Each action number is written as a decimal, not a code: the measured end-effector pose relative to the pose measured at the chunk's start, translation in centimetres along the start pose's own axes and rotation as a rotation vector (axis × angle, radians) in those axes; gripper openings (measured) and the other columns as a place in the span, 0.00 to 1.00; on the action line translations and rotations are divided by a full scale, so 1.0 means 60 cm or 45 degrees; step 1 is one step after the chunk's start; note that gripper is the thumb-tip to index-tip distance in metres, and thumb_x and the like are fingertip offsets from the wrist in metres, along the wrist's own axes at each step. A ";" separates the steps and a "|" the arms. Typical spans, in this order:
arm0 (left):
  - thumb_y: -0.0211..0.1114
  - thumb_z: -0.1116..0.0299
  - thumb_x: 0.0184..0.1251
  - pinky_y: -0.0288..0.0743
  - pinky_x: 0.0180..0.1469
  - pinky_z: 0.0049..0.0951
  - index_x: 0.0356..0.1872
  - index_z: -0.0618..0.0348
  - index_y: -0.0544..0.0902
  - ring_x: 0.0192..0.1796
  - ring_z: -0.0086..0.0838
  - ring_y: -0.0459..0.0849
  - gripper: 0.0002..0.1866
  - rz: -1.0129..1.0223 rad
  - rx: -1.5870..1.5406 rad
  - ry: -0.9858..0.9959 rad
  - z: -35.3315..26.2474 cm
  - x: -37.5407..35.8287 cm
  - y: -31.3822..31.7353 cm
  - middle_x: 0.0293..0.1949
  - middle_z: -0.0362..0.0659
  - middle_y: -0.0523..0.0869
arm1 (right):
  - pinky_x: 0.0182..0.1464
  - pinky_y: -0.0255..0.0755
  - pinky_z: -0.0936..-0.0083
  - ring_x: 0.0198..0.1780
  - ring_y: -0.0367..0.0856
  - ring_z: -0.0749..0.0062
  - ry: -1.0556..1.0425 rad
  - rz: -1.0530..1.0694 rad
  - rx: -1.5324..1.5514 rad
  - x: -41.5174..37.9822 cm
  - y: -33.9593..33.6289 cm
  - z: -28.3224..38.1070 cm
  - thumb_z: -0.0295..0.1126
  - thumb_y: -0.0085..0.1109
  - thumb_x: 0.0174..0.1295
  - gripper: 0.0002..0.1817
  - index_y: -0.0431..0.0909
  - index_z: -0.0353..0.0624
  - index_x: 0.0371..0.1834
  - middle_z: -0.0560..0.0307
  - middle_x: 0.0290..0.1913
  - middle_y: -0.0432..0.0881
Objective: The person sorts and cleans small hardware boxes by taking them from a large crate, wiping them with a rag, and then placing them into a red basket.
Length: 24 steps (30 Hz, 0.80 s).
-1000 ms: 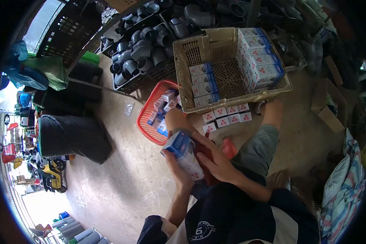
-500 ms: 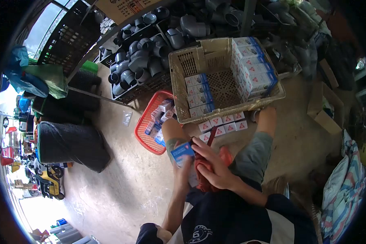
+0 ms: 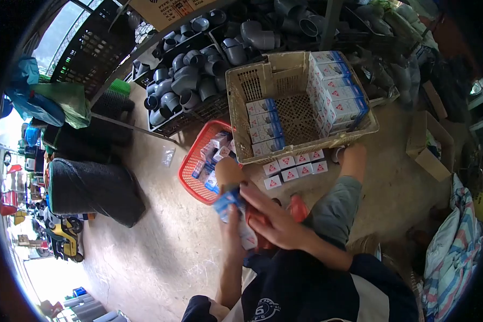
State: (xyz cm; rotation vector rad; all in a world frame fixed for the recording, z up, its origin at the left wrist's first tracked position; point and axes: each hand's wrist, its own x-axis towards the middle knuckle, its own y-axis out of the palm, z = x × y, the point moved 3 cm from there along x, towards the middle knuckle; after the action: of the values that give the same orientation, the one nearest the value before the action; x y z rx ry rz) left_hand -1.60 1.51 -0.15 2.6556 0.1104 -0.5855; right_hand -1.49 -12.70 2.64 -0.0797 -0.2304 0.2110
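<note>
Above my lap, my left hand (image 3: 231, 232) is closed around a small blue-and-white cardboard box (image 3: 248, 236), which is tilted and partly blurred. My right hand (image 3: 278, 221) lies across the top of the box, its fingers bent over the blue end. Under that palm is a dark red object (image 3: 256, 221), mostly covered, so its kind cannot be made out. Several white boxes with red triangle marks (image 3: 290, 174) stand in rows on the floor ahead. Beyond them a tan plastic crate (image 3: 311, 145) contains stacked blue-and-white boxes along two sides.
A red plastic basket (image 3: 187, 180) with loose small boxes stands left of the crate. Black crates of grey pipe elbows (image 3: 188, 80) are behind it. A roll of dark mesh (image 3: 94, 190) lies left; an open carton (image 3: 432, 145) and a striped sack (image 3: 451, 252) are right.
Both hands have shifted slightly left with the box, which has tilted. The red object has moved with my right hand, and its dark bar no longer shows in front of the floor boxes.
</note>
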 end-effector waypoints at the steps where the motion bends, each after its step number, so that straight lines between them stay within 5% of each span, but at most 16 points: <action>1: 0.54 0.51 0.82 0.75 0.67 0.33 0.79 0.59 0.59 0.65 0.33 0.80 0.34 0.071 0.174 0.115 0.001 -0.002 0.009 0.67 0.48 0.78 | 0.79 0.54 0.59 0.81 0.57 0.50 -0.001 -0.033 -0.154 0.014 -0.007 -0.008 0.32 0.58 0.73 0.33 0.60 0.37 0.79 0.41 0.79 0.62; 4: 0.60 0.61 0.80 0.67 0.73 0.37 0.82 0.54 0.53 0.70 0.35 0.74 0.37 0.067 -0.037 0.065 0.016 -0.022 0.011 0.71 0.49 0.72 | 0.80 0.52 0.62 0.83 0.53 0.53 -0.030 0.010 -0.093 0.031 -0.008 0.003 0.24 0.57 0.71 0.36 0.57 0.40 0.81 0.42 0.82 0.56; 7: 0.53 0.51 0.83 0.75 0.67 0.35 0.79 0.60 0.58 0.66 0.34 0.79 0.34 -0.096 0.022 0.192 0.002 0.002 0.003 0.69 0.49 0.75 | 0.79 0.54 0.63 0.82 0.56 0.52 0.038 0.068 -0.032 -0.005 0.005 0.012 0.24 0.58 0.70 0.36 0.57 0.41 0.81 0.42 0.82 0.57; 10: 0.51 0.48 0.83 0.81 0.60 0.36 0.80 0.52 0.57 0.59 0.35 0.83 0.33 -0.327 -0.039 0.297 -0.020 0.011 0.002 0.64 0.49 0.78 | 0.78 0.56 0.65 0.80 0.61 0.56 0.225 0.081 0.235 -0.034 0.012 -0.018 0.25 0.57 0.72 0.34 0.58 0.39 0.80 0.43 0.79 0.62; 12: 0.51 0.47 0.83 0.80 0.61 0.36 0.81 0.50 0.53 0.60 0.35 0.83 0.35 -0.274 0.054 0.312 -0.018 0.003 0.005 0.64 0.50 0.78 | 0.77 0.58 0.65 0.77 0.67 0.58 0.334 -0.025 0.478 -0.036 0.015 -0.047 0.28 0.56 0.74 0.31 0.61 0.39 0.79 0.43 0.74 0.70; 18: 0.49 0.44 0.83 0.73 0.69 0.38 0.83 0.49 0.50 0.67 0.37 0.78 0.37 0.061 0.073 0.375 -0.019 -0.008 0.043 0.69 0.50 0.74 | 0.77 0.58 0.66 0.75 0.67 0.64 0.254 -0.097 0.663 -0.003 -0.017 -0.027 0.28 0.56 0.74 0.30 0.62 0.39 0.78 0.45 0.74 0.70; 24: 0.47 0.44 0.84 0.70 0.71 0.41 0.83 0.48 0.51 0.70 0.38 0.75 0.36 0.135 -0.005 0.152 -0.018 0.012 0.017 0.71 0.51 0.72 | 0.79 0.53 0.61 0.81 0.59 0.57 0.095 -0.080 0.209 -0.023 -0.002 -0.011 0.28 0.57 0.73 0.31 0.63 0.40 0.78 0.45 0.77 0.64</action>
State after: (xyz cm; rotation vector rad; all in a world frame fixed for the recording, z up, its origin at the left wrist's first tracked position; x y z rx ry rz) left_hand -0.37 1.03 0.80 2.6730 0.0052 -0.3919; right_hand -2.65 -13.16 1.71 0.0825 -0.1407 0.1632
